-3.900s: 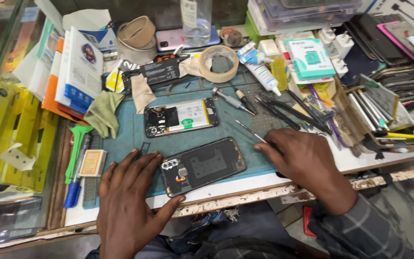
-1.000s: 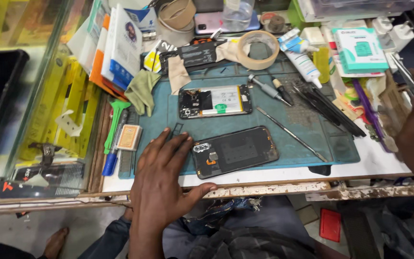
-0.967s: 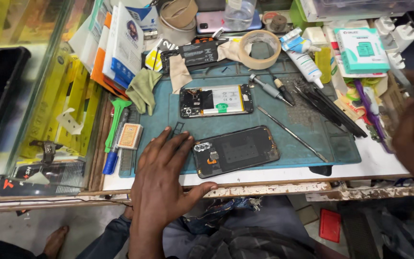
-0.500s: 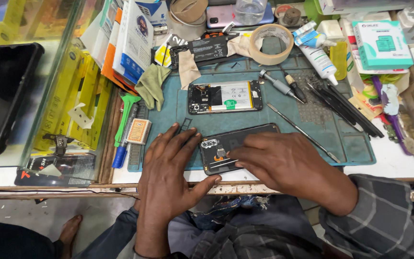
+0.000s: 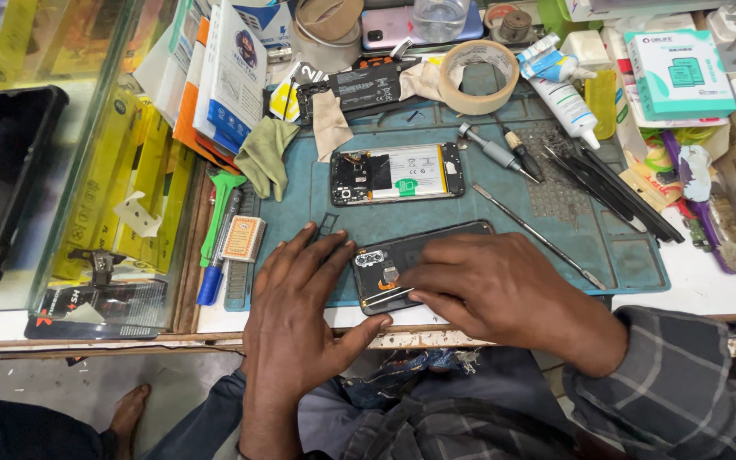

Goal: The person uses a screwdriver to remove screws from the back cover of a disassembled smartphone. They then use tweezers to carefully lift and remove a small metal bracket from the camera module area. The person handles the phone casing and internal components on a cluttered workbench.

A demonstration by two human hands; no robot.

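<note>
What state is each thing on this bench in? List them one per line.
Back cover: lying flat on the mat, inside up, pinned by both hands.
Opened phone: back off, battery exposed, untouched.
Tweezers: lying on the back cover under the right hand.
Tape roll: lying flat.
Glue tube: capped, lying down.
Left hand: flat, steadying the cover's edge.
Right hand: pressing on the cover.
Mat: flat on the bench.

Bare teal mat (image 5: 487,223) is lying open between the opened phone (image 5: 396,173) and the dark back cover (image 5: 419,264), leaving a passage. Rightward, a thin metal probe (image 5: 538,235) is slanting across it. Screwdrivers (image 5: 504,153) and black tweezers (image 5: 615,192) are crowding the right; a green cloth (image 5: 261,153) is blocking the left.
</note>
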